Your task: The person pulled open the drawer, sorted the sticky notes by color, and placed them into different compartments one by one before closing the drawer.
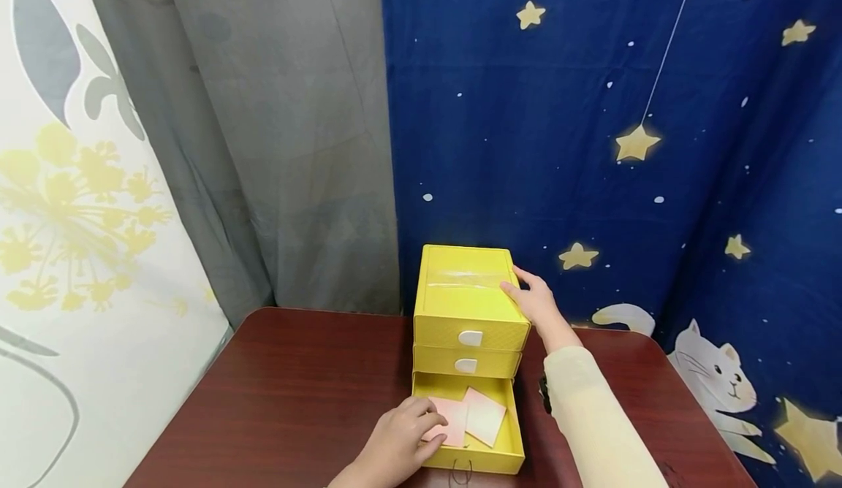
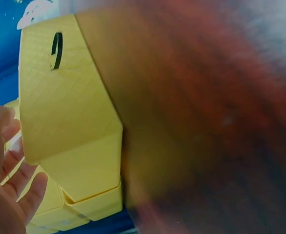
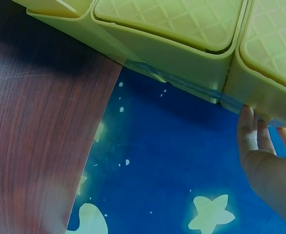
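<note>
A yellow drawer unit [image 1: 470, 283] with stacked drawers stands on the table, its bottom drawer [image 1: 483, 460] pulled out. Two pink paper squares [image 1: 484, 416] lie inside that drawer. Over its left side reaches my left hand [image 1: 401, 437], fingers bent loosely above the left paper square; whether they touch it cannot be seen. In the left wrist view the fingers [image 2: 33, 195] are spread beside the drawer's front, which has a dark loop pull [image 2: 60, 51]. My right hand [image 1: 536, 302] rests on the unit's upper right edge, thumb on top and fingers against the side.
The dark red wooden table [image 1: 316, 400] extends to both sides of the unit. Behind it hang a grey curtain [image 1: 296, 181] and a blue star-patterned curtain [image 1: 500, 145]. White pull tabs [image 1: 470, 338] mark the two upper drawers, both closed.
</note>
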`<state>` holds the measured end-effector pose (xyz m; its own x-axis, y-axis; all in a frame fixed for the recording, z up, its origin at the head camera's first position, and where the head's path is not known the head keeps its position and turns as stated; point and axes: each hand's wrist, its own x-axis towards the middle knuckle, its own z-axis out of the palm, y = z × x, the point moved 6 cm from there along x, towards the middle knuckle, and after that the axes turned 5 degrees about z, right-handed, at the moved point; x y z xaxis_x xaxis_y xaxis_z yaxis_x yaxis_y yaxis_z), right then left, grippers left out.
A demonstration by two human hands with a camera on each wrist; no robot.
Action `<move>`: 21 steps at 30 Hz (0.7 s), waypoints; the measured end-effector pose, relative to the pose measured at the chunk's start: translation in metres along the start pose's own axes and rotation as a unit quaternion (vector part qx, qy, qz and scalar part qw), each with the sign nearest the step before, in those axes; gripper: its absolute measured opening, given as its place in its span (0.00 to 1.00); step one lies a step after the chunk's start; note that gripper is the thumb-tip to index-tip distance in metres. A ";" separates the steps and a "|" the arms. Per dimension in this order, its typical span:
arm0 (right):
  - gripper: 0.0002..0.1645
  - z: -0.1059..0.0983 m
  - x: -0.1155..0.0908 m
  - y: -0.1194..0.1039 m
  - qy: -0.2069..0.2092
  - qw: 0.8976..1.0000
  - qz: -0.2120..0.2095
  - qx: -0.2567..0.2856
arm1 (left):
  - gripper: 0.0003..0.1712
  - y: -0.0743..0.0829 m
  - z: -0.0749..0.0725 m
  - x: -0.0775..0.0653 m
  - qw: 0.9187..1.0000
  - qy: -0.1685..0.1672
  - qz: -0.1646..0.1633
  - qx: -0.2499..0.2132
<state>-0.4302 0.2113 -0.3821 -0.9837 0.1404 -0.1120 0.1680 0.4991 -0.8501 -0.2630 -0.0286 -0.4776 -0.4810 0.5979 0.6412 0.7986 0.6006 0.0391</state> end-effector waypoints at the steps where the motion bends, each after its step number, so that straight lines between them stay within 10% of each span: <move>1: 0.38 0.000 0.000 0.000 0.000 1.000 0.000 0.000 | 0.08 0.001 -0.001 -0.002 1.000 -0.002 0.003 -0.003; 21: 0.38 0.000 0.003 0.001 0.010 1.000 0.000 -0.012 | 0.10 0.022 0.001 -0.015 0.986 0.092 0.113 0.081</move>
<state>-0.4332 0.2120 -0.3830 -0.9824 0.1566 -0.1015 0.1694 0.5202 -0.8371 -0.2390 -0.0237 -0.4871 -0.2111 0.6289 0.7483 0.8029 0.5481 -0.2342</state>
